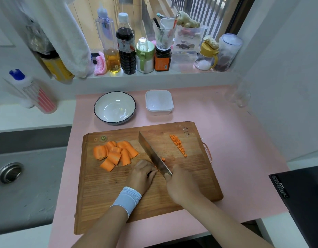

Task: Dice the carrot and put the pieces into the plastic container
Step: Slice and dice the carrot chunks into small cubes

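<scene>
On the wooden cutting board [190,178] lies a pile of thick carrot slabs [115,153] at the left. A short row of small carrot dice [178,144] sits at the right. My right hand [181,183] grips the handle of a cleaver [153,153], its blade angled across the board's middle. My left hand [142,175], fingers curled, holds carrot strips down against the blade; they are mostly hidden under the fingers. One small carrot piece [163,159] lies just right of the blade. The square plastic container [159,102] stands behind the board.
A white bowl with a dark rim [114,107] stands left of the container on the pink mat [235,149]. The sink [20,185] is at the left. Bottles and jars [127,49] line the window sill. A black appliance [301,197] sits at the right.
</scene>
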`<action>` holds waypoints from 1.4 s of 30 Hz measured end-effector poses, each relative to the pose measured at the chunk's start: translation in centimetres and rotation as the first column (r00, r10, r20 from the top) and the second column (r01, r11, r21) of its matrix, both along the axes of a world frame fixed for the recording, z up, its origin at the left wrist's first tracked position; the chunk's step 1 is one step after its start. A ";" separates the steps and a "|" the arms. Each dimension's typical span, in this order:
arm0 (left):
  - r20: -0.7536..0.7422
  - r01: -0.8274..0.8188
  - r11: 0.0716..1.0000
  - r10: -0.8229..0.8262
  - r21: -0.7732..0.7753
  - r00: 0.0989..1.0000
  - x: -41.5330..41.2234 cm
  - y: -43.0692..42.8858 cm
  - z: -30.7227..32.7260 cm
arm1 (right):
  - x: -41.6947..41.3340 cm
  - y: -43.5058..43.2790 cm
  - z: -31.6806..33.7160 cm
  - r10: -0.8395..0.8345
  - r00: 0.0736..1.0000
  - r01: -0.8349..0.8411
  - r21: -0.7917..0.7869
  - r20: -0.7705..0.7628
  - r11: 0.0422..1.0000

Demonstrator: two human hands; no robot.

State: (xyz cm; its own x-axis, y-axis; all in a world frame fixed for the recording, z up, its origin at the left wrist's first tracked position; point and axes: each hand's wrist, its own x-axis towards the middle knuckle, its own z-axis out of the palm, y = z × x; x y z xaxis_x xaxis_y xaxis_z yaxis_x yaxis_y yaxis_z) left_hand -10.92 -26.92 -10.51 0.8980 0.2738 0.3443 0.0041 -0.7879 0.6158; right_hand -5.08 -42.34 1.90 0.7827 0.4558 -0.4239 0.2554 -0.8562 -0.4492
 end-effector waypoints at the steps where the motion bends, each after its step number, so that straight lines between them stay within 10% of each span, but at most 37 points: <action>1: 0.001 -0.002 1.000 0.002 0.000 1.000 0.0 0.0 0.0 | -0.1 -0.1 0.0 0.004 1.000 -0.004 -0.003 0.006 1.000; 33: -0.053 -0.032 0.999 0.033 0.014 0.998 0.8 0.2 -0.2 | 3.3 -0.9 -0.9 -0.032 0.986 0.044 0.067 -0.165 0.997; 42: -0.294 -0.177 0.979 0.140 -0.101 0.945 5.3 -0.1 4.1 | 7.3 -2.6 0.7 0.022 0.994 -0.030 0.080 0.103 0.996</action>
